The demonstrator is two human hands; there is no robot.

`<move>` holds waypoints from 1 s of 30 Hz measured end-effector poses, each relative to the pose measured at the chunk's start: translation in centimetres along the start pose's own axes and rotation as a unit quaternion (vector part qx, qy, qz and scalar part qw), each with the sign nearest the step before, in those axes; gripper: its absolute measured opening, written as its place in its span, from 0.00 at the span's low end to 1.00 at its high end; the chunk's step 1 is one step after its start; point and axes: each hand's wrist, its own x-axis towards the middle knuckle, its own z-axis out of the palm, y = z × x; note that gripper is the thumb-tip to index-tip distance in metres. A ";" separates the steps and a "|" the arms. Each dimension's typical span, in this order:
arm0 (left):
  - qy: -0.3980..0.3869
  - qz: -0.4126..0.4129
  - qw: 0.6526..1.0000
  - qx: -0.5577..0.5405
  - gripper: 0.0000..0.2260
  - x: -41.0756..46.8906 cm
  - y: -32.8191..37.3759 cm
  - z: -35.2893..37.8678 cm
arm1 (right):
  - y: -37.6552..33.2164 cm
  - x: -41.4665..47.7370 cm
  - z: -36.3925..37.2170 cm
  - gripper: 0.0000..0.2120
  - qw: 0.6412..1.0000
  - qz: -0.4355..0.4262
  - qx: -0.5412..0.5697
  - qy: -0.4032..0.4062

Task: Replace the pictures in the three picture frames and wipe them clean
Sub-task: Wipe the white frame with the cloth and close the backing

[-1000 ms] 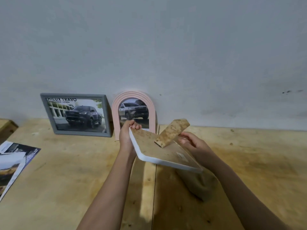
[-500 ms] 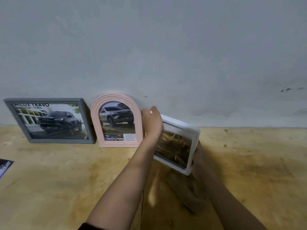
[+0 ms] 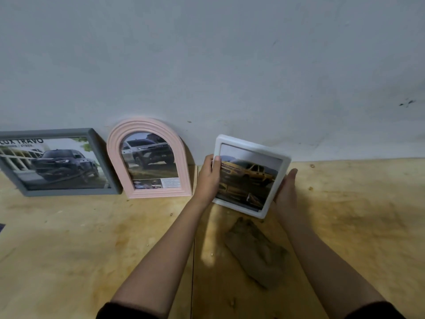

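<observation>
Both hands hold the white frame point(image 3: 249, 178) by the wall point(image 3: 230, 65).
It sits tilted at the far side of the table point(image 3: 356, 215), right of the pink arched frame point(image 3: 149, 160) and grey frame point(image 3: 55, 164). The left hand point(image 3: 208, 178) pinches its left edge; the right hand point(image 3: 285, 192) presses flat, fingers straight, against its right edge. A brown cloth point(image 3: 255, 249) lies nearer.
</observation>
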 end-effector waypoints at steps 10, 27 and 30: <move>-0.016 -0.039 0.999 0.004 0.15 -2.6 -4.0 -0.7 | 2.8 -2.7 -2.7 0.07 0.970 -0.197 -0.117 -0.077; 0.013 -0.178 0.974 0.143 0.25 -13.0 -8.8 2.7 | 6.5 -6.9 -8.0 0.23 0.845 -0.045 -0.533 0.019; -0.017 -0.194 0.970 0.145 0.27 -13.7 -9.1 3.4 | 7.5 -8.6 -8.2 0.24 0.845 -0.015 -0.534 -0.005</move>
